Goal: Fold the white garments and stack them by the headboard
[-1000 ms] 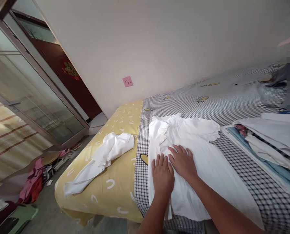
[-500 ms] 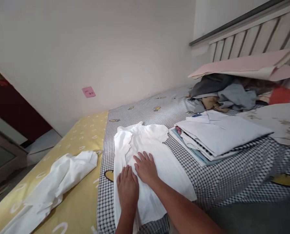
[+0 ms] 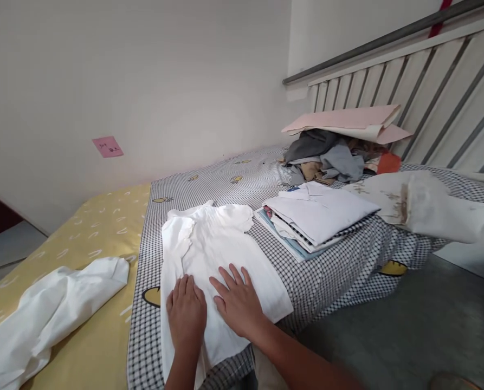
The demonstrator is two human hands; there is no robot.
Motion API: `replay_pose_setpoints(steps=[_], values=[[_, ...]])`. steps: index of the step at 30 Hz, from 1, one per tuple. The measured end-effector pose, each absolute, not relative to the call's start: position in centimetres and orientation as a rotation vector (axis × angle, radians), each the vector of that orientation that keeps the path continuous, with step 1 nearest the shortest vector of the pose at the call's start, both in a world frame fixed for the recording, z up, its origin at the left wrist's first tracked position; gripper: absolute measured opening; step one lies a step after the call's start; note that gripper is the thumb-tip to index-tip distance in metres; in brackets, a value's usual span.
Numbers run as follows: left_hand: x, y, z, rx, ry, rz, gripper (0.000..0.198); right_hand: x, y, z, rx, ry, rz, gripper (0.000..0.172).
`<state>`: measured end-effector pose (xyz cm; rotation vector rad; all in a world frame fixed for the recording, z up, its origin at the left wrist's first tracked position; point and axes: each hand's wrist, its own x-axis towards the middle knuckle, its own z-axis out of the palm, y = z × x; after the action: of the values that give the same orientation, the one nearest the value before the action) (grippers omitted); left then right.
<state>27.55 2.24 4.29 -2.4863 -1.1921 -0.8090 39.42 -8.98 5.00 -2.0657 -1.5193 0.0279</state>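
A white short-sleeved blouse [image 3: 233, 244] lies spread on the checked bed cover, its collar toward the wall. On its lower left part rests my left hand [image 3: 187, 311], palm down, fingers stretched out close together. My right hand [image 3: 237, 298] lies flat on the middle of the cloth with its fingers spread. Neither hand grips the fabric. A fold runs up the left side of the blouse from near my left fingertips to the sleeve. The bottom edge is partly hidden by my forearms.
Right of the blouse is a stack of folded clothes [image 3: 315, 211], a white shirt on top. Behind it sits a heap of clothes [image 3: 331, 157] under pink card [image 3: 347, 118]. Another white garment [image 3: 63, 309] lies crumpled on the yellow sheet [image 3: 107, 222]. A slatted rail [image 3: 388, 81] borders the right.
The view has swung to the right, so everything appears further left. My right hand has slid a little down the blouse, its fingers spread wider. My left hand stays on the cloth.
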Motion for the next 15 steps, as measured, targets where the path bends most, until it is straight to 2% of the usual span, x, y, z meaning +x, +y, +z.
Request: replay_pose_setpoints(steps=[4, 11, 13, 15], values=[[27.6, 1.9, 4.7, -2.493, -1.189, -0.798, 0.046, 39.1, -12.0, 3.5, -2.046, -1.562, -0.036, 0.050], [27.7, 1.6, 5.1, -2.514, -1.218, -0.777, 0.047, 37.6, -17.5, 0.4, -2.051, -1.622, -0.096, 0.068], [27.6, 1.6, 5.0, -2.509, -1.214, -0.779, 0.047, 37.5, -18.7, 0.7, -2.003, -1.594, -0.013, 0.063], [27.5, 1.7, 4.8, -2.502, -1.202, -0.784, 0.046, 38.3, -19.1, 1.8, -1.903, -1.487, 0.161, 0.048]])
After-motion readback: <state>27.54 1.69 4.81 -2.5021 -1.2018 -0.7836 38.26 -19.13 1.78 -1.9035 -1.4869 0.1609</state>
